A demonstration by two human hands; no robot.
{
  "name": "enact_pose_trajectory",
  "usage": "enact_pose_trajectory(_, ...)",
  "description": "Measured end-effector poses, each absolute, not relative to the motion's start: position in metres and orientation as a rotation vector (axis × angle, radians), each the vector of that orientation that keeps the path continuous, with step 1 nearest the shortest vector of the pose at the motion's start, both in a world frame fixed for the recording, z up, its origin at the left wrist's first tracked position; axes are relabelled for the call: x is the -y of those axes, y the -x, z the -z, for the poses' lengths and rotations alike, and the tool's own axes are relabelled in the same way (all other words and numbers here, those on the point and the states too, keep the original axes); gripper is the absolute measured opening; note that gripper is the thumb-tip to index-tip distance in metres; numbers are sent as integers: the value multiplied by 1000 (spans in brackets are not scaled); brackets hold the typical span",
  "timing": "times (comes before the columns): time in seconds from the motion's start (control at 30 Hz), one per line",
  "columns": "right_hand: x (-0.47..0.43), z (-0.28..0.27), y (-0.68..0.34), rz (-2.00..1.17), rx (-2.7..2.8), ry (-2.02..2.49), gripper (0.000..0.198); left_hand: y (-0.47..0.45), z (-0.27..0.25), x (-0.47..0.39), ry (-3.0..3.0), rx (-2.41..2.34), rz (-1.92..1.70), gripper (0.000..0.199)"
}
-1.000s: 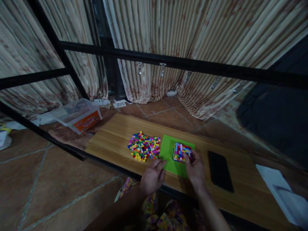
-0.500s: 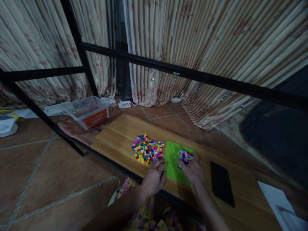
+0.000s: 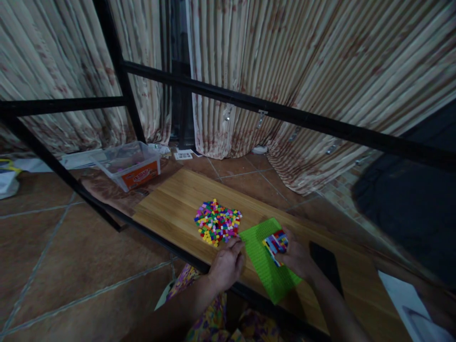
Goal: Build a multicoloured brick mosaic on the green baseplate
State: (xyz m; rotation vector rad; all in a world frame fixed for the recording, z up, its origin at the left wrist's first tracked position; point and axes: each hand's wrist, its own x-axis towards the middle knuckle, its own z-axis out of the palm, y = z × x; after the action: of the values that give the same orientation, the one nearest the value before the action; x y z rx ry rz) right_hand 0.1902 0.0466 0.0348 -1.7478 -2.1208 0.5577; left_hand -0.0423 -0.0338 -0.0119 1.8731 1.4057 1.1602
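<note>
A block of several coloured toy bricks (image 3: 275, 243) sits on a green studded baseplate (image 3: 259, 256), which lies at an angle on the wooden board. My right hand (image 3: 298, 257) grips the block from its right side, thumb and fingers on opposite edges. My left hand (image 3: 228, 266) rests at the board's near edge, just left of the baseplate and below a heap of loose coloured bricks (image 3: 218, 222). Its fingers are curled together; whatever may be between the fingertips is hidden.
A dark phone-like slab (image 3: 327, 266) lies right of the baseplate, partly behind my right forearm. A clear plastic box (image 3: 140, 166) with an orange label stands past the board's left end. Black metal bars (image 3: 221, 90) cross beyond the board (image 3: 171, 199), before the curtains.
The green baseplate and its brick block have turned clockwise, the plate's near corner swinging towards me. My right hand has moved slightly right and nearer; my left hand is almost unmoved.
</note>
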Motion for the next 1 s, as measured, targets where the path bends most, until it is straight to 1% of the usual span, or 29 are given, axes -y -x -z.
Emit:
enact_pose_trajectory(0.3, -37, -48, -191, -665, 2224, 1756, 87, 43, 17, 28, -1816, -1380, -1212, 50)
enact_pose_trajectory(0.4, -36, -55, -189, -775, 2284, 1687, 89, 45, 17, 26, -1763, -1407, -1219, 49)
enact_pose_trajectory(0.53, -37, -63, -178, -821, 2405, 1549, 92, 48, 13, 26, -1701, -1351, -1248, 46)
enact_pose_trajectory(0.63, -40, -63, -170, -809, 2507, 1475, 92, 51, 9, 28, -1667, -1297, -1269, 45)
enact_pose_trajectory(0.77, -41, -62, -163, -646, 2592, 1455, 92, 52, 6, 36, -1736, -1291, -1283, 42)
enact_pose_trajectory(0.87, -36, -64, -147, -530, 2577, 1360, 82, 53, 7, 41, -1863, -1233, -1237, 38)
enact_pose_trajectory(1.0, -29, -68, -108, -450, 2463, 1378, 43, 53, 10, 44, -2029, -1154, -1122, 28)
